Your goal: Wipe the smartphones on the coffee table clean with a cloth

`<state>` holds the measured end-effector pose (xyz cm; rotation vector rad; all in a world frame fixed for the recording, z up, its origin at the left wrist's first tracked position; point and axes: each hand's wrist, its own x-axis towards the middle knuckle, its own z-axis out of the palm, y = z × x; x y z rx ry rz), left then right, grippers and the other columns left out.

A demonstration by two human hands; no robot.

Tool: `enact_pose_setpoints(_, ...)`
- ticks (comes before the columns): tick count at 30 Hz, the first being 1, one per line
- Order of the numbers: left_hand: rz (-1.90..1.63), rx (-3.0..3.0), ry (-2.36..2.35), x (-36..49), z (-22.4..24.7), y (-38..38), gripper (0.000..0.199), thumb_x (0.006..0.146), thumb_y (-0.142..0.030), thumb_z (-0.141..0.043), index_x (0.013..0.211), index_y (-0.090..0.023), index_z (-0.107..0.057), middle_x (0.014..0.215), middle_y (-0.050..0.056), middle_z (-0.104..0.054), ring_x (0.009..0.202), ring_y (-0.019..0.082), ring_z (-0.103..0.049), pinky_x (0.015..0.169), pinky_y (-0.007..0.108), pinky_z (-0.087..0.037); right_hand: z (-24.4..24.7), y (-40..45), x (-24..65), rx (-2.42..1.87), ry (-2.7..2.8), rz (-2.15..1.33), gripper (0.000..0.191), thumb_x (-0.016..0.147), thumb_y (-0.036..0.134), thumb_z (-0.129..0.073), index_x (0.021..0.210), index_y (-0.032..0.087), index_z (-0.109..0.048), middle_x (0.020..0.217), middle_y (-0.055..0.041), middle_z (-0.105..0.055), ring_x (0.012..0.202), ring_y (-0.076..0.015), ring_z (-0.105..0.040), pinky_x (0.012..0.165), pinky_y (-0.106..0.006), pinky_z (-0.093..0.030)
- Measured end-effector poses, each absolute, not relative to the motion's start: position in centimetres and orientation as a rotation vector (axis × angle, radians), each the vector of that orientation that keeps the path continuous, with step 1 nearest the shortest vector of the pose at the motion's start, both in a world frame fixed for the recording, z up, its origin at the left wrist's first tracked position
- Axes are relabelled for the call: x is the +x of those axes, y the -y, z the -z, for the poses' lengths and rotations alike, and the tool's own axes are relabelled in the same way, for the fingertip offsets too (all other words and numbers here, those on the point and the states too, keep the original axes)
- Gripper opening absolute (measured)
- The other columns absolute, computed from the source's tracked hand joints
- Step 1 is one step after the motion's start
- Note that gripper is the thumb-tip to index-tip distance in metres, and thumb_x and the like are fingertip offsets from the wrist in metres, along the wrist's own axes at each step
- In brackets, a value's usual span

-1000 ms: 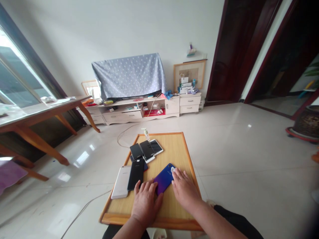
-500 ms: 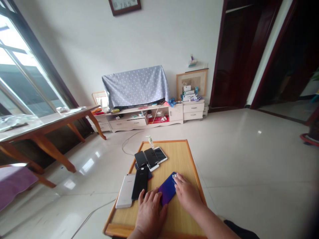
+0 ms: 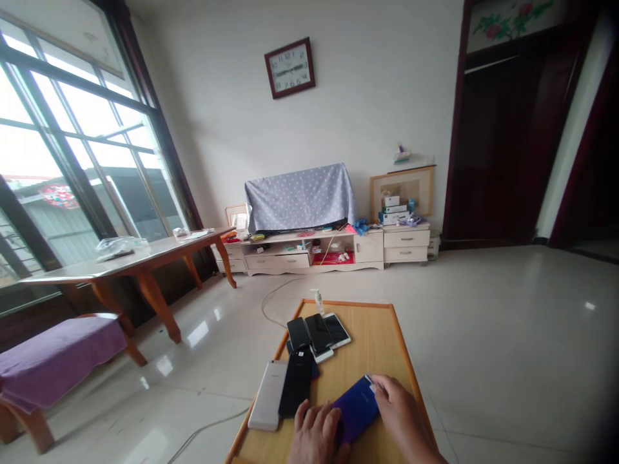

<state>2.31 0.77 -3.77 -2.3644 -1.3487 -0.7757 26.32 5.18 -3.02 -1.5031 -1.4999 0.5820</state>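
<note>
A blue-purple phone [image 3: 358, 407] lies back up on the small wooden table [image 3: 370, 328]. Resting on its lower left part is my left hand [image 3: 315, 430], fingers bent over the edge. My right hand [image 3: 394, 403] pinches a small whitish piece [image 3: 370, 379] against the phone's top right corner. To the left lie a white phone [image 3: 269, 394] and a black phone [image 3: 296, 385], side by side. Beyond them several more phones overlap, among them a dark-screened one [image 3: 319, 332] and a white-framed one [image 3: 338, 328].
A small pump bottle [image 3: 318, 301] stands at the table's far edge. A long table [image 3: 159, 248] and a bench with purple cloth [image 3: 62, 361] are at the left. A low white cabinet [image 3: 370, 251] lines the wall. A cable [image 3: 207, 426] runs over the floor.
The view has tilted up and shifted left, so the table sits lower and farther right. Both hands stay at the blue phone, with the right one still at its top corner.
</note>
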Motion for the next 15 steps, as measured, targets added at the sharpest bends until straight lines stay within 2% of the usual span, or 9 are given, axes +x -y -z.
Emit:
enact_pose_setpoints(7, 0.777, -2.352, 1.285, 2.0, 3.7, -0.7, 0.023, 0.085, -0.044, -0.063, 0.105, -0.032, -0.064, 0.107, 0.002, -0.078, 0.085, 0.023, -0.073, 0.081, 0.042, -0.054, 2.5, -4.9, 26.4, -1.445, 1.299, -0.772, 0.044, 0.088, 0.057, -0.046, 0.107, 0.026, -0.071, 0.112, -0.0080, -0.075, 0.108, -0.0286, -0.069, 0.096, -0.040, -0.054)
enact_pose_setpoints(10, 0.803, -2.366, 1.272, 1.8, 3.7, -0.8, 0.020, 0.089, -0.039, -0.059, 0.106, -0.031, -0.063, 0.105, 0.000, -0.078, 0.085, 0.021, -0.074, 0.072, 0.036, -0.057, 2.7, -5.3, 26.3, -1.419, 1.267, -0.796, 0.047, 0.088, 0.061, -0.048, 0.107, 0.026, -0.071, 0.114, -0.0083, -0.075, 0.109, -0.0289, -0.069, 0.095, -0.039, -0.054)
enact_pose_setpoints(15, 0.895, -2.393, 1.313, 1.4, 4.9, -1.6, 0.021, 0.095, -0.031, -0.047, 0.108, -0.032, -0.063, 0.106, 0.000, -0.078, 0.088, 0.016, -0.075, 0.068, 0.024, -0.061, 3.1, -6.1, 26.4, -1.375, 1.215, -0.883, 0.050, 0.088, 0.066, -0.050, 0.105, 0.025, -0.072, 0.112, -0.0073, -0.076, 0.107, -0.0285, -0.069, 0.093, -0.036, -0.054)
